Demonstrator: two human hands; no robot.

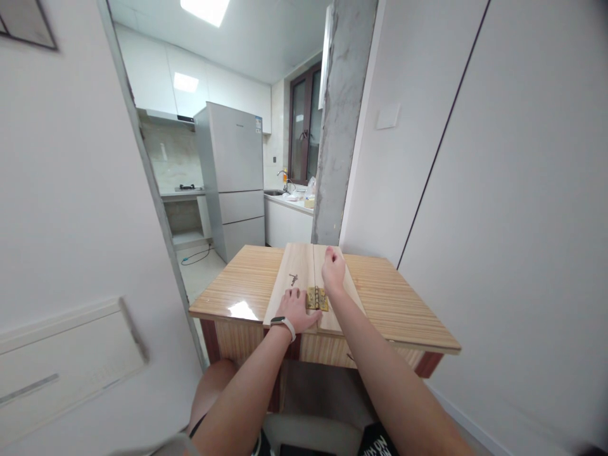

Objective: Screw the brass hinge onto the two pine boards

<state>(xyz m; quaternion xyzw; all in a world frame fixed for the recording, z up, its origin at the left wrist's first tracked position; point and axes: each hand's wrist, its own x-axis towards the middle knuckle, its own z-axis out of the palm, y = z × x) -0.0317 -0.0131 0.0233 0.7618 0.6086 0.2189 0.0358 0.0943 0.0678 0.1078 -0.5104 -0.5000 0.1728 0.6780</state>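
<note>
Watching through the head camera, I am seeing the left hand (295,310) pressing on the left board (298,256), its fingers extended and somewhat spread, gripping nothing that I can see. Its thumb is pointing toward the right, just below the brass-coloured hinge (316,297), with the fingertips resting near the hinge's left leaf. The right hand (334,271) is curling into a loose fist over the far part of the right board (331,323); I cannot tell whether something is sitting inside it, or whether it is touching the wood.

The hinge is lying open across the seam where the two boards are meeting, between the left hand and the right forearm. That forearm (361,329) is crossing the right board and hiding much of it from me. Beyond the left fingertips, a small cluster of dark pieces (293,278) is lying on the left board, too small for me to make out. Both boards are resting on a striped wooden table (251,272). A pale-banded watch (283,324) is circling the left wrist. Farther off, a grey refrigerator (237,152) is standing beyond the table.
</note>
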